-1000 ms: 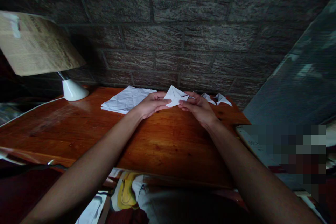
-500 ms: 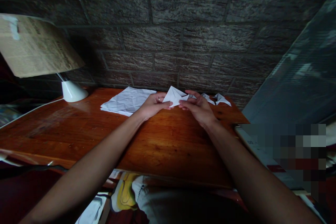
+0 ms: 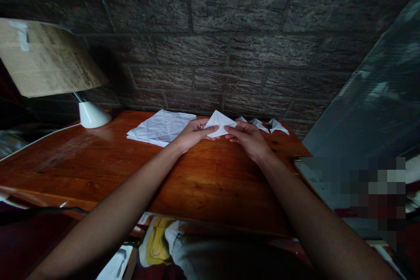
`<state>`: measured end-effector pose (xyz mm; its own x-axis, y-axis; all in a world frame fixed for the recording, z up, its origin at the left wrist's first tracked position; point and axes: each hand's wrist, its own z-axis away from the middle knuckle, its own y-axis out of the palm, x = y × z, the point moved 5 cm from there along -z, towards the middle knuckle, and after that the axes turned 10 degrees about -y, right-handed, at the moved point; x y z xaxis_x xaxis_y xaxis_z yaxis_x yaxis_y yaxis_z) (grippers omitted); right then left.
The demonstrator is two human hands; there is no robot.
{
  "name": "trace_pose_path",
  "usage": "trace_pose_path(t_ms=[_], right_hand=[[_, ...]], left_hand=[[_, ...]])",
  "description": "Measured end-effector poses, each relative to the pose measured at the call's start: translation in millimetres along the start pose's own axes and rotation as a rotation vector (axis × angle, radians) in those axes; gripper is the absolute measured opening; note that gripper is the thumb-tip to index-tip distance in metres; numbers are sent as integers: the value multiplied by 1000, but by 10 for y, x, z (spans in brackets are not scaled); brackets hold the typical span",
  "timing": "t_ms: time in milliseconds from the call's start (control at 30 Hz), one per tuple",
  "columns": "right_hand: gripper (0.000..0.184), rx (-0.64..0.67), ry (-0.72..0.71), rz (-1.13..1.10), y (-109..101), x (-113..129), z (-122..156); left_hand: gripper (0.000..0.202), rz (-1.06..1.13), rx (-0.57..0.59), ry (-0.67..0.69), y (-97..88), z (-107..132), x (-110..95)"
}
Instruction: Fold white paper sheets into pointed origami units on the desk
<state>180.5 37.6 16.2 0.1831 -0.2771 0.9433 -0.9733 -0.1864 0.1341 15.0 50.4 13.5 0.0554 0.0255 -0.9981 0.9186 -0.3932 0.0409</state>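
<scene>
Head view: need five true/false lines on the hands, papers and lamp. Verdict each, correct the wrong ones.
1. The left hand and right hand hold the same folded white paper. True.
2. The right hand's grip is open, clear of any paper. False: its grip is closed on the right side of that folded white paper.
3. More folded white pieces lie on the wooden table, to the right of the held one. True.
4. The creased white paper lies under the right forearm. False: the creased white paper lies beside the left hand, on its left.
5. The table lamp stands at the table's left, its cord trailing leftward. True.
</scene>
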Motion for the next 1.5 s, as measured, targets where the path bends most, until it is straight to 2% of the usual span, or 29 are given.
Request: trace_pose_path(t_ms=[167, 433, 667, 900, 1000, 1200, 1400, 1500], right_hand=[[28, 13, 17, 28, 15, -32, 19], [31, 45, -40, 97, 45, -64, 11], [29, 50, -26, 128, 89, -72, 45], [33, 68, -44, 125, 72, -53, 37], [35, 89, -14, 110, 62, -56, 29], [35, 103, -62, 121, 73, -28, 29], [45, 93, 17, -9, 57, -49, 34], [38, 127, 16, -11, 59, -51, 34]], left_hand=[[34, -34, -107, 25, -25, 16, -12], [34, -18, -123, 20, 16, 35, -21], [35, -53, -206, 82, -8, 28, -30], [36, -52, -129, 48, 12, 4, 40], [35, -43, -145, 59, 17, 10, 14], [40, 5, -143, 11, 13, 7, 24], [45, 58, -205, 79, -65, -3, -6], [46, 71, -178, 54, -79, -10, 6]])
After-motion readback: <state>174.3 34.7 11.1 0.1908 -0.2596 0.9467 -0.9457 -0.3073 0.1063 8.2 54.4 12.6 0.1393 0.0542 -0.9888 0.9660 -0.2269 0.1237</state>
